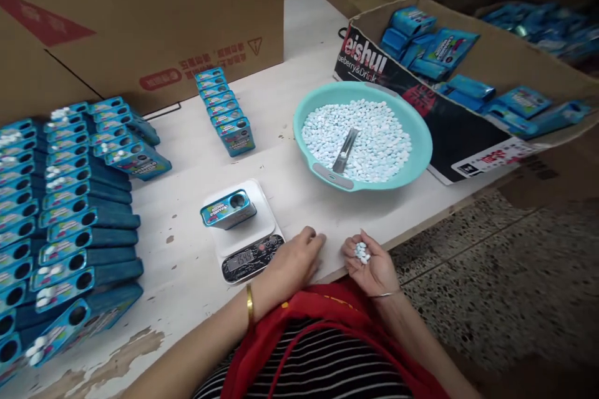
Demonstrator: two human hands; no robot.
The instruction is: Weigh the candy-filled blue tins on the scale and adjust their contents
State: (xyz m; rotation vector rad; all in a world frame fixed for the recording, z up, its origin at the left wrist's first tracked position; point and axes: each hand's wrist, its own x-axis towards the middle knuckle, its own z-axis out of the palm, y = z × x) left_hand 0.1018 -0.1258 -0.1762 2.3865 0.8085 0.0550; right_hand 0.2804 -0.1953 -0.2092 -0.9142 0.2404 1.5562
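A small blue tin (229,208) with a round hole in its top lies on a white digital scale (245,230) near the table's front edge. My left hand (294,259) rests palm down on the table just right of the scale, holding nothing. My right hand (369,264) is cupped palm up at the table edge with a few pale blue candies (362,252) in it. Behind them stands a teal bowl (418,143) full of the same candies, with a metal scoop (345,151) lying in it.
Stacked rows of blue tins (70,212) fill the left side, and a short row (227,111) stands mid-table. A large cardboard box (140,19) is at the back left. An open carton (496,75) with blue tins sits at the right. Speckled floor lies beyond the table edge.
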